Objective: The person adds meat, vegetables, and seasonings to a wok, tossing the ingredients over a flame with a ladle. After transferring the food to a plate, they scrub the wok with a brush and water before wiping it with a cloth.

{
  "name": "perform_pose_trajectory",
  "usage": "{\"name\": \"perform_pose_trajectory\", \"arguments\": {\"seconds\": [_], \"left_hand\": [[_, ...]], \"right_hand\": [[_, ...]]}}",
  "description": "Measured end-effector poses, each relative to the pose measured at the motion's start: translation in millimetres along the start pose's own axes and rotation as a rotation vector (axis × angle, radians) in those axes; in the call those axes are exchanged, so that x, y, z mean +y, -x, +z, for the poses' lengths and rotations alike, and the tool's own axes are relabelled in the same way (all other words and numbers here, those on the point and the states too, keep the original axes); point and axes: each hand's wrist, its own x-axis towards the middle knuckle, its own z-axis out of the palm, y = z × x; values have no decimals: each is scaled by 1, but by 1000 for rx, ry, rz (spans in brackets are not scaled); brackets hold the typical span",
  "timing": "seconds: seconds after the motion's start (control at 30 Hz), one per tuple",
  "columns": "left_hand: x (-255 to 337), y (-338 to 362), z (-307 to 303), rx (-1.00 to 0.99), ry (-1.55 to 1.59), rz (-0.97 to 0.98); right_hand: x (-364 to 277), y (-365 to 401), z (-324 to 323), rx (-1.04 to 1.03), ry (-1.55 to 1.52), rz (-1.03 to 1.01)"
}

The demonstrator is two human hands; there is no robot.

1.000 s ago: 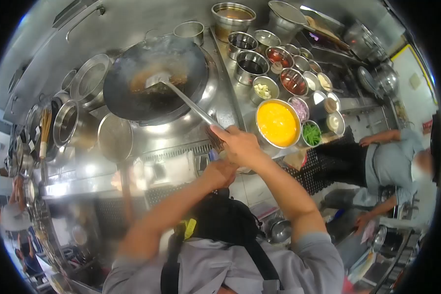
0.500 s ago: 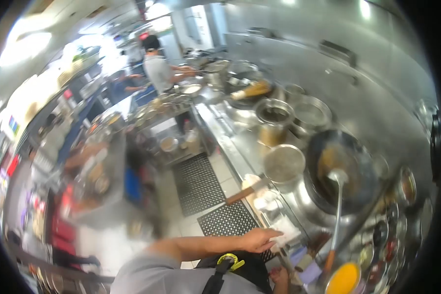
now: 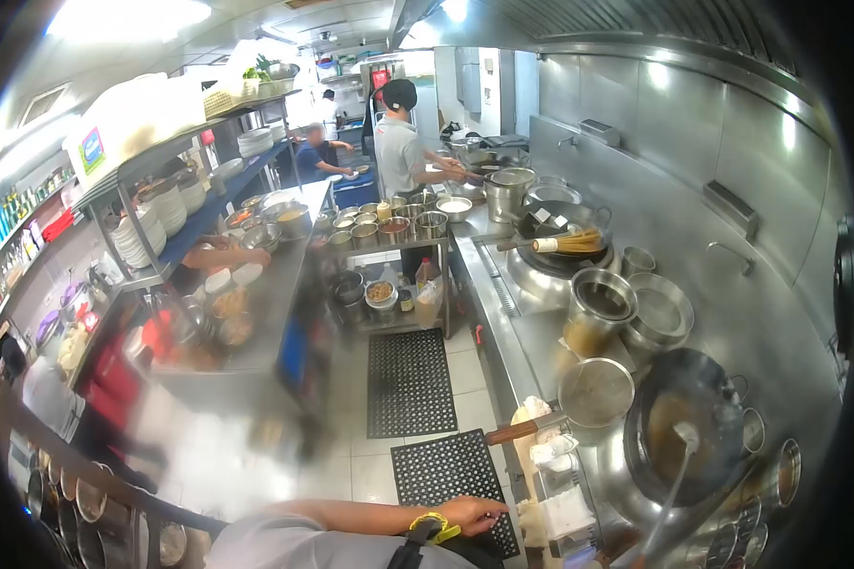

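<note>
My left hand (image 3: 474, 515), with a yellow watch (image 3: 433, 527) at the wrist, is over the floor mat, just left of the counter. Its fingers are loosely curled and nothing shows in them; the palm is hidden. To its right, a folded white cloth (image 3: 567, 512) lies on the counter edge, apart from the fingers. My right hand is out of sight. A long-handled ladle (image 3: 678, 474) rests with its white-looking head in a dark wok (image 3: 640, 417) holding brownish liquid. Left of the wok, a wooden-handled strainer (image 3: 595, 392) lies over the counter.
Behind the wok stand a metal pot (image 3: 604, 296) and a wider pan (image 3: 661, 308). A second wok (image 3: 560, 256) holds a bamboo brush (image 3: 571, 243). Perforated black mats (image 3: 411, 384) cover the floor. A co-worker (image 3: 400, 142) stands at the far stoves; a prep table (image 3: 218, 379) is left.
My left hand has come off the white cloth and moved left. My view has tilted up, so my right hand and the orange-yellow bowl have left it.
</note>
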Motion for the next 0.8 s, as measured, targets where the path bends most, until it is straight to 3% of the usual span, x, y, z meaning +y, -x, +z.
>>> {"name": "perform_pose_trajectory", "arguments": {"seconds": [0.13,0.23,0.3,0.33,0.53,0.67,0.7,0.8], "left_hand": [[-9,9,-24,-13,-34,53],[-25,26,-48,27,-34,28],[-31,44,-75,37,-63,-47],[-41,54,-85,112,-53,34],[-55,103,-153,368,-115,-159],[-67,108,-181,475,-106,-197],[-67,108,-186,481,-98,-222],[-72,98,-190,501,-48,-255]], "right_hand": [[-64,44,24,-37,186,-266],[-72,58,55,-98,332,-331],[-58,57,80,-161,456,-331],[-47,54,94,-193,523,-332],[43,18,164,-388,936,-314],[96,-18,195,-416,1047,-422],[88,-17,210,-399,1027,-405],[28,14,264,-354,764,-8]]}}
